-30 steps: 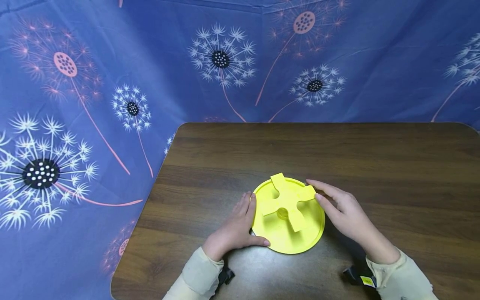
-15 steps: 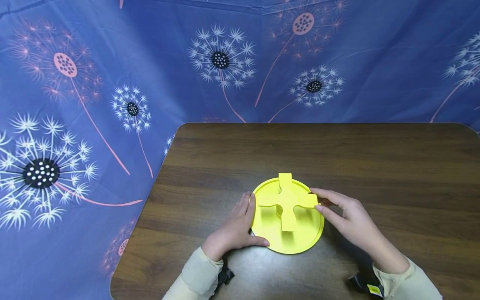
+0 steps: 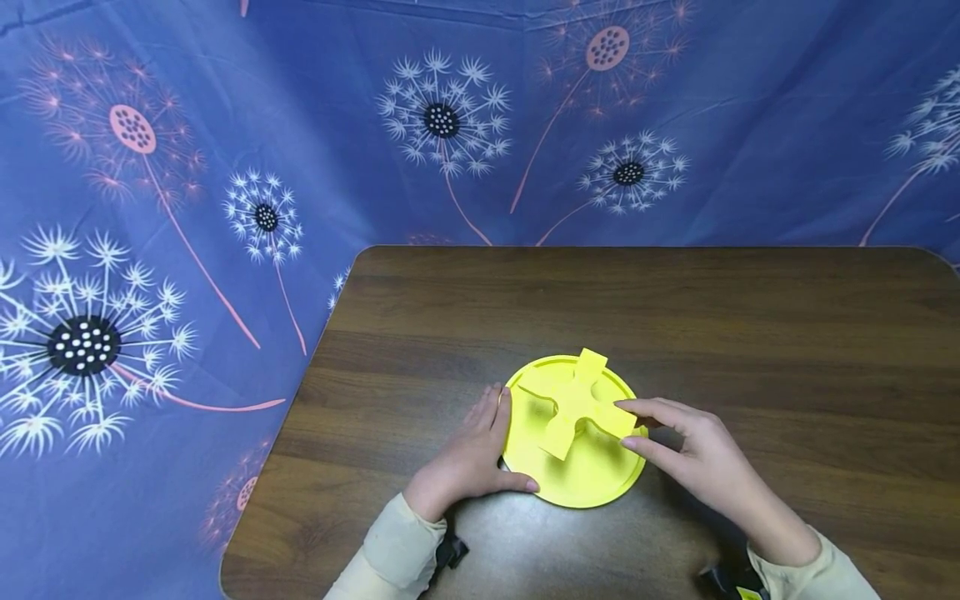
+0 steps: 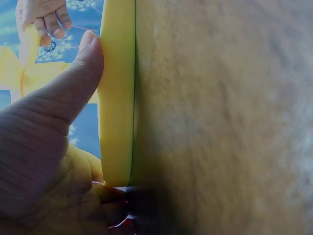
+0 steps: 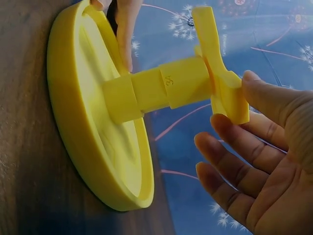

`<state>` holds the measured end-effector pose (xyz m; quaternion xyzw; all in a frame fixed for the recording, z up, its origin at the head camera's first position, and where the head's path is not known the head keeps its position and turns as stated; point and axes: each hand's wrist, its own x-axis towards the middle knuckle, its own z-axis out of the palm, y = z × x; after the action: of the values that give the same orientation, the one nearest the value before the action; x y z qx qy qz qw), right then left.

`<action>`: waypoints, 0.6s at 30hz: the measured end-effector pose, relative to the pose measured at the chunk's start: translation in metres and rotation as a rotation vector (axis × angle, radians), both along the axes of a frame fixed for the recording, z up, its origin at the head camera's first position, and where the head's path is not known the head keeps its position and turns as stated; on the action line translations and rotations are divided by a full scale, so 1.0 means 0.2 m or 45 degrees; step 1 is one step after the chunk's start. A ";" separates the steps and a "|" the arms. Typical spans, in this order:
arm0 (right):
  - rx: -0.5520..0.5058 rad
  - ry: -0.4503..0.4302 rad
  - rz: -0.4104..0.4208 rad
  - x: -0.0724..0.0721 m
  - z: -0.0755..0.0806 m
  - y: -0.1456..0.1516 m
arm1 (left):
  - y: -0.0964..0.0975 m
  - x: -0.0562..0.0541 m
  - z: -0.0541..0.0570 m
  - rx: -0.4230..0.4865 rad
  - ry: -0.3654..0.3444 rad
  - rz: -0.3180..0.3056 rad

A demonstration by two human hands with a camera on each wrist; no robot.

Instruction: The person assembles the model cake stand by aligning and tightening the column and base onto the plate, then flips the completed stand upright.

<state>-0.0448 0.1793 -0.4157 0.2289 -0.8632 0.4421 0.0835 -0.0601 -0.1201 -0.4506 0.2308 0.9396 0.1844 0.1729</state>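
A round yellow base (image 3: 592, 483) with a raised rim lies flat on the table. From its middle rises a stepped yellow post (image 5: 149, 92), which carries a four-armed yellow cross-shaped handle (image 3: 577, 402). The left hand (image 3: 472, 454) holds the base at its left side, fingers along the rim and thumb at the near edge; the left wrist view shows that thumb against the rim. On the right, the right hand (image 3: 697, 454) pinches one arm of the cross between thumb and index finger. Its other fingers are loosely bent, apart from the post. Marks resembling "34" show on the post.
The wood-grain table (image 3: 420, 317) extends beyond the base to the back and the right. A blue cloth with dandelion prints (image 3: 330, 100) hangs behind it and along its left side. Black wrist-worn devices (image 3: 450, 552) sit by the sleeves.
The cross-shaped handle has turned clockwise as seen from above. The right hand has come nearer the person and now pinches one arm. The left hand and the base have stayed in place.
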 end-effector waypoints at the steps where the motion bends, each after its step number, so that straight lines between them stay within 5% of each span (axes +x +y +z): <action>1: -0.005 0.002 0.005 0.00 0.00 0.00 | 0.00 0.00 0.00 -0.003 0.003 -0.002; 18: 0.110 0.105 -0.001 0.03 -0.03 -0.10 | 0.00 0.00 -0.01 -0.009 0.011 -0.005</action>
<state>-0.0385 0.1601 -0.4220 0.2498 -0.8774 0.3946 0.1093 -0.0602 -0.1207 -0.4518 0.2329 0.9405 0.1797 0.1699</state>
